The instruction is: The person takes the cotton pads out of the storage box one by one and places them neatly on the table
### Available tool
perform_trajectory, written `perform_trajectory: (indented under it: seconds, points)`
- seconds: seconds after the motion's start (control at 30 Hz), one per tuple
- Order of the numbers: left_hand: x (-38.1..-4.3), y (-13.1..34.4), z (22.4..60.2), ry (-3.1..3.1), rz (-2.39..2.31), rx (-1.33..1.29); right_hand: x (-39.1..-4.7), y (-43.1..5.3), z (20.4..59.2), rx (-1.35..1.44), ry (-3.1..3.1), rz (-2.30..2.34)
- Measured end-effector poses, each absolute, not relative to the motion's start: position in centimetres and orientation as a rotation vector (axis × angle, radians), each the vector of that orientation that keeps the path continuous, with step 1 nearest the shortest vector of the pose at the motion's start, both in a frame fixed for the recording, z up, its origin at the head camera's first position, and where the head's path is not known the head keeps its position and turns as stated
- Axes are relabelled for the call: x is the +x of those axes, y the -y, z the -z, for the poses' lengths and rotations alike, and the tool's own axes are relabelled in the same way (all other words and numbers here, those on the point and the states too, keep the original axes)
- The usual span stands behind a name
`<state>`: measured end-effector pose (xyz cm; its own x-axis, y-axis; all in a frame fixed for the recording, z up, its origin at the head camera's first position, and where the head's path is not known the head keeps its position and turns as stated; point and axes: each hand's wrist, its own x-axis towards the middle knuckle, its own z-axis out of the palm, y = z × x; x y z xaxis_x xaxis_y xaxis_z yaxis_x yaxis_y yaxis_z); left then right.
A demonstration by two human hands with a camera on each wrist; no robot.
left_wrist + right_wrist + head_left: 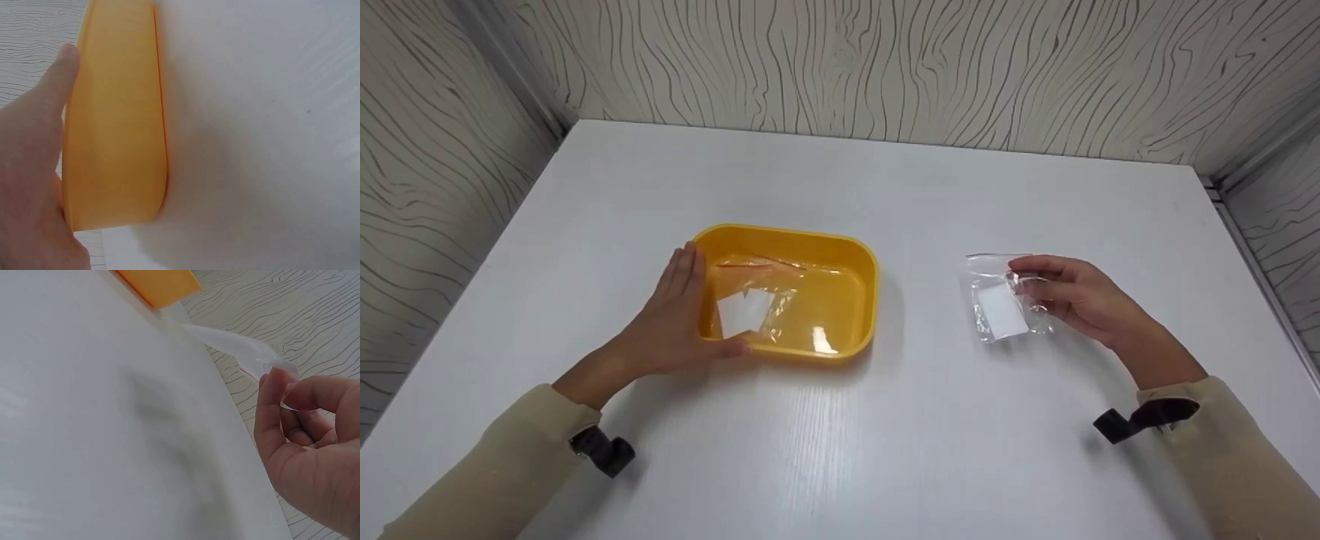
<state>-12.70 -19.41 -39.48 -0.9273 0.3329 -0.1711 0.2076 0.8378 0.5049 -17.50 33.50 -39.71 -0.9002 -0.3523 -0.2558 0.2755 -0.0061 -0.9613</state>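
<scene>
A yellow plastic bin stands on the white table, with white cards in clear plastic bags lying in its left part. My left hand rests against the bin's left front corner; its fingers lie straight along the left side, and the thumb touches the front rim. Over to the right, my right hand pinches the upper edge of a clear zip bag between thumb and fingers. Inside that bag a white card shows. In the right wrist view, the bag hangs above the table from the fingertips.
The white table extends around the bin and between the hands. Behind it rises a wall with a wood-grain pattern. Each wrist bears a black strap with a small camera, the left one and the right one.
</scene>
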Motion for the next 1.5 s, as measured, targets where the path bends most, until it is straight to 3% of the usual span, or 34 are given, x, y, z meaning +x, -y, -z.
perform_trajectory:
  seconds: [1.5]
  points:
    - [-12.7, 19.4, 39.3, -2.756, -0.694, 0.413, -17.0, -44.9, 40.6, -0.082, -1.673, 2.096]
